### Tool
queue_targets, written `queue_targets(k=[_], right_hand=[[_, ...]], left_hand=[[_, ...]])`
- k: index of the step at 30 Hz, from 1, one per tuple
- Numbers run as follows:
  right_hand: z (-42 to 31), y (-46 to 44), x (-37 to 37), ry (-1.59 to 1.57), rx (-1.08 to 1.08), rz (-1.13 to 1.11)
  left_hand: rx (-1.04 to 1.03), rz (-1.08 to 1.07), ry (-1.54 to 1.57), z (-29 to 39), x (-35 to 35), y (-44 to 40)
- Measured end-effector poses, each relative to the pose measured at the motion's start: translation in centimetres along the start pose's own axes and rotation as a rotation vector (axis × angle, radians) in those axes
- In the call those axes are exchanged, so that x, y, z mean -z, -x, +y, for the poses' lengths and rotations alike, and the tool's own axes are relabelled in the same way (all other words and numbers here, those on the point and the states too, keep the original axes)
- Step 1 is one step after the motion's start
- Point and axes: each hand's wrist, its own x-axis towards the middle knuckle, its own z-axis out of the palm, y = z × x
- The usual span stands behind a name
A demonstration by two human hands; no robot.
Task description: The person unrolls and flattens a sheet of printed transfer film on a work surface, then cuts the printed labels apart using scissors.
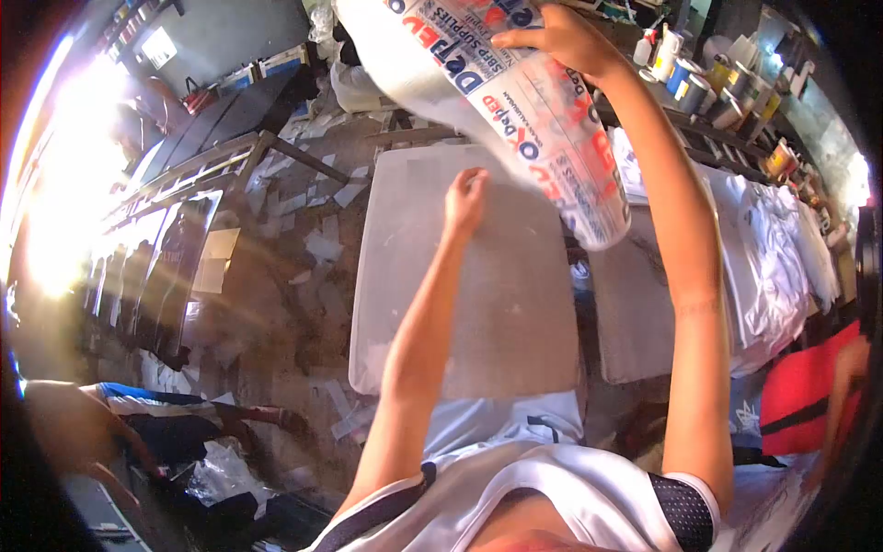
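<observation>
Raised at the upper right, my right hand [561,41] grips a large clear plastic sheet or bag [543,120] printed with blue and red letters. The plastic hangs in a curved shape over the back right part of a grey board [469,304]. A pale, blurred part of it stretches to the upper left. My left hand [467,198] is above the board's back half, apart from the plastic, with its fingers curled; whether anything small is inside cannot be made out.
White cloths [763,248] lie on the right beside a second grey board [630,304]. Cans and bottles [690,83] crowd a shelf at the back right. Papers [322,244] litter the floor. People are at the lower left and lower right edges.
</observation>
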Motion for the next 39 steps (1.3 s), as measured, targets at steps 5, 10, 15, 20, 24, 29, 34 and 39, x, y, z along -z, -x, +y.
queue_targets(k=[5,10,15,20,24,29,34,39], right_hand=[[-5.9,6.6,1.6,-0.526,-0.309,0.008],[-3.9,12.7,-0.9,-0.642,-0.564,-0.174],[-2.6,19.9,-8.2,-0.535,-0.479,-0.359],[1.3,24.4,-14.1,-0.325,-0.523,-0.619],[2.5,26.0,-15.9,-0.082,-0.407,-0.55],[-2.8,25.5,-15.1,-0.028,-0.344,-0.41],[-8.1,26.1,-14.9,0.027,-0.385,-0.492],[-10.8,27.4,-15.4,0.452,-0.037,-0.362]], left_hand=[[-0.072,0.0,0.748,7.7,6.6,5.7],[0.071,-0.185,1.254,15.6,12.6,17.6],[0.173,-0.051,0.803,12.7,13.6,26.2],[0.415,0.114,0.524,7.4,12.2,31.4],[0.442,0.147,0.431,8.9,11.7,33.7],[0.486,0.181,0.505,9.7,11.3,36.1],[0.438,0.191,0.499,11.3,9.9,36.3],[0.383,0.227,0.569,11.0,9.6,36.8]])
